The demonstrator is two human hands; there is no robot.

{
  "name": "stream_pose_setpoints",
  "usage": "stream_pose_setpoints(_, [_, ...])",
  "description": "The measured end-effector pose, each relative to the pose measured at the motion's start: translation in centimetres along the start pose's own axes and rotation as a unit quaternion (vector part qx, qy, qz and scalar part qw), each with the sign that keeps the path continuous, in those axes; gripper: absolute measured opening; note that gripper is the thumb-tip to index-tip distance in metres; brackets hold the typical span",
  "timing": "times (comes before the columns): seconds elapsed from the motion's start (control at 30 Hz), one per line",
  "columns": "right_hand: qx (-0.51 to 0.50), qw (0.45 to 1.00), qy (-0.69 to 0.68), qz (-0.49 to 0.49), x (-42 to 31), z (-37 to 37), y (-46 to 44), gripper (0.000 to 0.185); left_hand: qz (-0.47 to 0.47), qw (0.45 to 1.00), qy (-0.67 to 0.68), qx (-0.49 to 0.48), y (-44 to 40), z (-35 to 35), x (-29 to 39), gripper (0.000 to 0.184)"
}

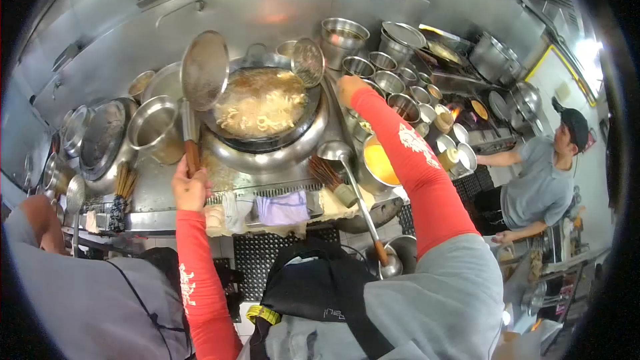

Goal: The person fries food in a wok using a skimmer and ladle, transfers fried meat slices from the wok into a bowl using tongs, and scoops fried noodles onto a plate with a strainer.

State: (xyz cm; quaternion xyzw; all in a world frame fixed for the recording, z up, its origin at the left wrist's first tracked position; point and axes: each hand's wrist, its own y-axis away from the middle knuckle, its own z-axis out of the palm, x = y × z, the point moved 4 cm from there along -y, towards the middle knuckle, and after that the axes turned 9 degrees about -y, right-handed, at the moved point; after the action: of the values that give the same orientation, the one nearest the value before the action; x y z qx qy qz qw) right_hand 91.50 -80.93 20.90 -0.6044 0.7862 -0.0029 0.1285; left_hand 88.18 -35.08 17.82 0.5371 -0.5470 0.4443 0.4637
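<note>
The wide wok (267,145), centre far on the surface (150,208), holds bubbling food (263,110). At its left side, the skimmer (205,70) is raised, the left hand (190,190) closed around its wooden handle (192,159), the right place to grip: stiff, likely top-heavy, perhaps greasy. The right hand (348,90) is near small pots (389,83); its grip I cannot tell.
</note>
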Motion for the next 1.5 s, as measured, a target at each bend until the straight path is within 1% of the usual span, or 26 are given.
stream_pose_setpoints(0.07, [-0.031, 0.995, -0.006, -0.092, 0.0, 3.6, -1.4, 0.030, 0.001, 1.000, -0.009, 0.015, 0.1, -0.3, 0.3, 0.048])
stream_pose_setpoints(0.13, [-0.110, 0.983, -0.146, -0.002, 0.0, 5.5, -1.0, 0.033, 0.001, 1.000, 0.000, 0.011, 0.0, -0.5, -0.1, 0.048])
stream_pose_setpoints(0.17, [-0.149, 0.965, -0.213, 0.044, -0.7, 6.1, 0.1, 0.035, 0.001, 1.000, 0.004, 0.009, 0.0, -0.6, -0.1, 0.049])
stream_pose_setpoints(0.2, [-0.157, 0.934, -0.309, 0.089, -2.2, 5.3, 1.8, 0.039, -0.012, 1.000, -0.004, 0.005, 0.2, -0.7, 0.1, 0.050])
stream_pose_setpoints(0.3, [-0.213, 0.909, -0.350, 0.075, -3.7, 6.5, 2.8, 0.042, -0.011, 1.000, -0.004, 0.018, 0.6, -1.2, 0.3, 0.050])
stream_pose_setpoints(0.33, [-0.227, 0.888, -0.392, 0.082, -3.9, 7.5, 2.9, 0.043, -0.018, 1.000, 0.004, 0.023, 1.0, -1.4, 0.7, 0.050])
stream_pose_setpoints(0.47, [-0.222, 0.817, -0.522, 0.101, -5.4, 10.6, 3.6, 0.043, -0.014, 1.000, 0.009, 0.017, 1.2, -2.3, 0.8, 0.051])
stream_pose_setpoints(0.5, [-0.233, 0.814, -0.522, 0.108, -6.0, 10.7, 4.0, 0.043, -0.011, 1.000, 0.011, 0.021, 1.3, -2.5, 1.0, 0.050])
stream_pose_setpoints(0.6, [-0.237, 0.763, -0.588, 0.127, -7.1, 11.7, 5.1, 0.041, -0.006, 1.000, 0.017, 0.022, 1.4, -3.1, 1.1, 0.049])
stream_pose_setpoints(0.7, [-0.218, 0.721, -0.642, 0.144, -8.9, 10.7, 6.9, 0.035, 0.005, 1.000, 0.010, 0.009, 1.5, -3.3, 1.3, 0.048])
stream_pose_setpoints(0.77, [-0.198, 0.692, -0.680, 0.138, -9.7, 10.6, 7.6, 0.034, -0.004, 1.000, 0.004, 0.007, 1.9, -3.3, 1.5, 0.048])
stream_pose_setpoints(0.8, [-0.190, 0.688, -0.688, 0.136, -9.9, 10.7, 7.8, 0.035, -0.008, 1.000, 0.001, 0.006, 2.0, -3.4, 1.6, 0.049])
stream_pose_setpoints(0.9, [-0.163, 0.689, -0.696, 0.120, -10.5, 9.5, 8.8, 0.036, 0.002, 1.000, 0.009, 0.011, 1.8, -3.6, 1.1, 0.047])
stream_pose_setpoints(0.93, [-0.155, 0.698, -0.690, 0.117, -10.8, 8.7, 9.2, 0.038, 0.006, 1.000, 0.019, 0.004, 1.8, -3.7, 1.1, 0.047])
stream_pose_setpoints(1.03, [-0.121, 0.749, -0.640, 0.120, -11.8, 6.2, 10.5, 0.041, 0.020, 0.999, 0.023, -0.008, 2.1, -3.8, 1.5, 0.048])
stream_pose_setpoints(1.07, [-0.107, 0.765, -0.626, 0.102, -11.6, 6.5, 10.2, 0.043, 0.023, 0.999, 0.031, -0.012, 2.1, -3.9, 1.5, 0.049])
stream_pose_setpoints(1.17, [-0.057, 0.786, -0.608, 0.097, -12.2, 5.1, 10.9, 0.040, 0.025, 0.998, 0.050, -0.018, 2.2, -3.8, 1.1, 0.049])
stream_pose_setpoints(1.23, [-0.043, 0.795, -0.600, 0.083, -12.1, 4.8, 10.8, 0.041, 0.027, 0.998, 0.057, -0.017, 2.2, -3.8, 0.9, 0.047])
stream_pose_setpoints(1.3, [-0.030, 0.801, -0.593, 0.082, -12.2, 4.2, 10.8, 0.041, 0.030, 0.998, 0.052, -0.025, 2.2, -3.8, 1.2, 0.051])
stream_pose_setpoints(1.33, [-0.028, 0.816, -0.573, 0.071, -12.0, 4.2, 10.6, 0.041, 0.031, 0.998, 0.049, -0.031, 2.3, -3.7, 1.2, 0.054])
stream_pose_setpoints(1.43, [-0.008, 0.822, -0.567, 0.058, -11.9, 4.5, 10.2, 0.042, 0.023, 0.998, 0.064, -0.014, 2.4, -3.4, 1.2, 0.053])
stream_pose_setpoints(1.5, [0.000, 0.849, -0.526, 0.039, -12.2, 4.5, 10.5, 0.042, 0.023, 0.998, 0.064, -0.016, 2.6, -3.3, 1.2, 0.052])
